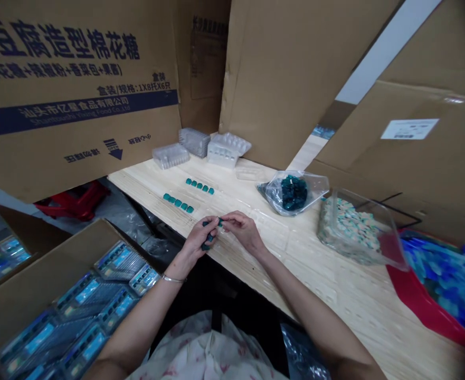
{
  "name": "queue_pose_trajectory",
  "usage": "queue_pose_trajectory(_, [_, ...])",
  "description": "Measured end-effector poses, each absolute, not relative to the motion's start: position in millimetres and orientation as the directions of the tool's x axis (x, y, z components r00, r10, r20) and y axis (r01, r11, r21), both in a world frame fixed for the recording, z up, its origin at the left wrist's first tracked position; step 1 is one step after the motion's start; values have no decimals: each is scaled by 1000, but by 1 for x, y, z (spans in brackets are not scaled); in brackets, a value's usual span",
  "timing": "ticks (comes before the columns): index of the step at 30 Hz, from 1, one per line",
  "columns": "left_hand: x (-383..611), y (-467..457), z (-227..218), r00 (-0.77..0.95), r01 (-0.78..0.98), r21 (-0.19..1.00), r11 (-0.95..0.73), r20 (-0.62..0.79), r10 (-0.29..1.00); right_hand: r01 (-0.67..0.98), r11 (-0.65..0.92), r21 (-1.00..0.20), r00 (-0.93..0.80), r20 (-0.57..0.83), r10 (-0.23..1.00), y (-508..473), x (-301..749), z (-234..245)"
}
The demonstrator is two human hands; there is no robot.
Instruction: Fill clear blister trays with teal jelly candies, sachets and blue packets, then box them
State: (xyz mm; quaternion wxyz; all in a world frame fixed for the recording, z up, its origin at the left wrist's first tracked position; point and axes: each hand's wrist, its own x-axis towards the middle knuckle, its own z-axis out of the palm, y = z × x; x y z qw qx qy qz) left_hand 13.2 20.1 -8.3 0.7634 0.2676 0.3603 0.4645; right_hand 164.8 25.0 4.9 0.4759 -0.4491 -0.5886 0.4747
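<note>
My left hand [198, 238] and my right hand [242, 230] meet over the front edge of a pale wooden table [335, 274]. The left fingers are shut on a small teal piece, probably a gummy sweet [207, 237], and the right fingertips pinch its upper end. Its exact shape is partly hidden by my fingers. Two rows of similar teal pieces [199, 186] lie on the table beyond my hands. To the right, a transparent plastic bag [275, 198] holds a heap of teal pieces.
Stacked transparent plastic trays [180, 149] stand at the table's back. A transparent bag of pale speckled pieces [351, 229] and a red basin of blue pieces [442, 279] lie to the right. Large cardboard cartons [77, 100] surround the table; a box of blue-labelled packs [77, 311] sits lower left.
</note>
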Motion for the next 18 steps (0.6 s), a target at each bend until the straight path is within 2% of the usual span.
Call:
queue_pose_trajectory(4, [15, 21, -8, 261, -498, 770, 397, -303, 916, 189, 282, -941, -138, 259, 956, 27, 163, -1])
queue_pose_trajectory(8, [13, 25, -7, 244, -494, 774, 397, -314, 917, 349, 438, -829, -208, 387, 898, 35, 166, 2])
queue_pose_trajectory(14, [4, 34, -9, 220, -563, 733, 381, -311, 924, 502, 454, -736, -140, 448, 883, 97, 178, 0])
queue_pose_trajectory(18, [1, 36, -12, 271, -604, 681, 415, -314, 910, 615, 451, -647, -185, 437, 880, 137, 174, -12])
